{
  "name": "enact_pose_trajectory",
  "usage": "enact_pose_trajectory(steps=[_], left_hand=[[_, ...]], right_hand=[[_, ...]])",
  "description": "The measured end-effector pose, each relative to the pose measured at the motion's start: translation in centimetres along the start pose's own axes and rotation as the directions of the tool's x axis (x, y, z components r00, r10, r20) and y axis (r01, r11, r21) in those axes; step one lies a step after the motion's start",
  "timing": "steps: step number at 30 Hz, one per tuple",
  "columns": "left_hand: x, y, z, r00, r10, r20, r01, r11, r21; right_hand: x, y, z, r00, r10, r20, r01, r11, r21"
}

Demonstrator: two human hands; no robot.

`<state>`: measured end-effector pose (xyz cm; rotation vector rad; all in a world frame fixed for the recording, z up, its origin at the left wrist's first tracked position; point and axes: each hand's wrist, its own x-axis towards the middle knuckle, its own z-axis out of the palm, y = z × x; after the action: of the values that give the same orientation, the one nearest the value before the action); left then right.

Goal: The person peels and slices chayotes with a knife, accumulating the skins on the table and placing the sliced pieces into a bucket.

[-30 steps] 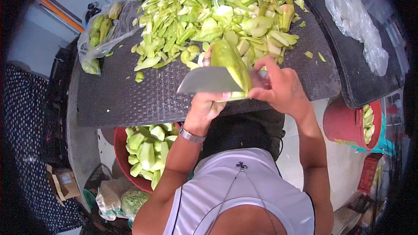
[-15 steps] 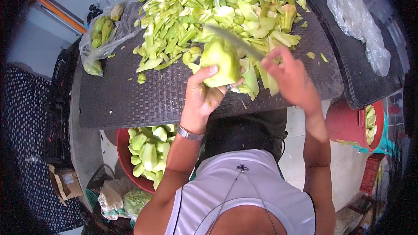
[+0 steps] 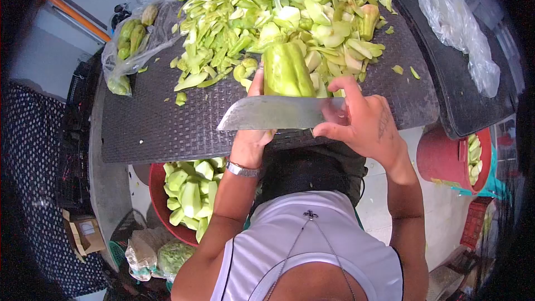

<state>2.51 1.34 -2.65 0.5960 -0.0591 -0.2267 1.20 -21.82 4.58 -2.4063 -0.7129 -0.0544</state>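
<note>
A pale green, partly peeled chayote stands upright in my left hand, whose fingers are wrapped round its side and base, partly hidden behind the blade. My right hand holds a wide knife by its handle, which is mostly hidden by the fingers. The blade lies level across the chayote's lower end, its tip pointing left. Beyond both hands, a large heap of green peelings covers the back of the dark woven tabletop.
A plastic bag with chayotes lies at the table's left. Crumpled clear plastic rests on a black surface at the right. Below are a red tub of peeled pieces at left and a red bucket at right.
The knife has come down and toward me, from an angled position above the chayote to level across its lower end. The chayote has turned more upright in my left hand.
</note>
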Motion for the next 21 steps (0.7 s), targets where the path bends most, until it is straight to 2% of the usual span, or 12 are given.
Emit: enact_pose_trajectory(steps=[2, 3, 5, 8, 9, 11, 13, 14, 16, 19, 21], left_hand=[[-0.1, 0.0, 1.2, 0.999, 0.037, -0.001, -0.037, 0.996, 0.083], [-0.5, -0.1, 1.5, 0.995, 0.091, 0.051, -0.1, 0.97, 0.222], [-0.6, -0.3, 1.7, 0.984, 0.146, 0.104, -0.174, 0.919, 0.355], [-0.1, -0.6, 1.6, 0.993, 0.109, 0.054, -0.119, 0.954, 0.274], [0.1, -0.6, 1.5, 0.998, 0.055, 0.019, -0.058, 0.981, 0.188], [-0.1, -0.7, 1.5, 1.0, 0.022, 0.002, -0.022, 0.99, 0.142], [-0.7, -1.0, 1.9, 0.998, 0.061, 0.032, -0.067, 0.971, 0.229], [-0.6, -1.1, 1.6, 0.999, 0.042, 0.034, -0.047, 0.982, 0.183], [-0.3, -1.2, 1.0, 0.999, 0.001, 0.038, -0.005, 0.996, 0.088], [-0.2, -1.3, 1.3, 0.997, -0.018, -0.074, 0.022, 0.998, 0.053], [-0.1, -1.4, 1.0, 0.998, 0.006, -0.063, -0.002, 0.999, 0.053]], right_hand=[[0.0, 0.1, 0.0, 1.0, -0.018, 0.005, 0.018, 1.0, 0.004], [-0.1, 0.1, 0.1, 1.0, -0.026, -0.006, 0.026, 1.0, 0.009], [-0.1, 0.3, 0.2, 0.998, -0.051, -0.033, 0.051, 0.999, 0.015], [-0.2, 0.3, 0.3, 0.998, -0.056, -0.018, 0.057, 0.997, 0.052], [-0.2, 0.5, 0.5, 0.995, -0.082, -0.056, 0.082, 0.997, -0.002], [-0.1, 0.8, 0.9, 0.981, -0.145, -0.127, 0.131, 0.985, -0.113], [0.0, 1.0, 0.7, 0.986, -0.134, -0.097, 0.12, 0.983, -0.141], [0.1, 1.2, 0.7, 0.988, -0.129, -0.081, 0.115, 0.981, -0.155], [0.1, 1.4, 0.7, 0.985, -0.153, -0.079, 0.142, 0.982, -0.127], [0.3, 1.0, 0.4, 0.991, -0.132, -0.029, 0.132, 0.991, -0.003], [0.4, 0.8, 0.3, 0.992, -0.124, -0.003, 0.124, 0.992, 0.035]])
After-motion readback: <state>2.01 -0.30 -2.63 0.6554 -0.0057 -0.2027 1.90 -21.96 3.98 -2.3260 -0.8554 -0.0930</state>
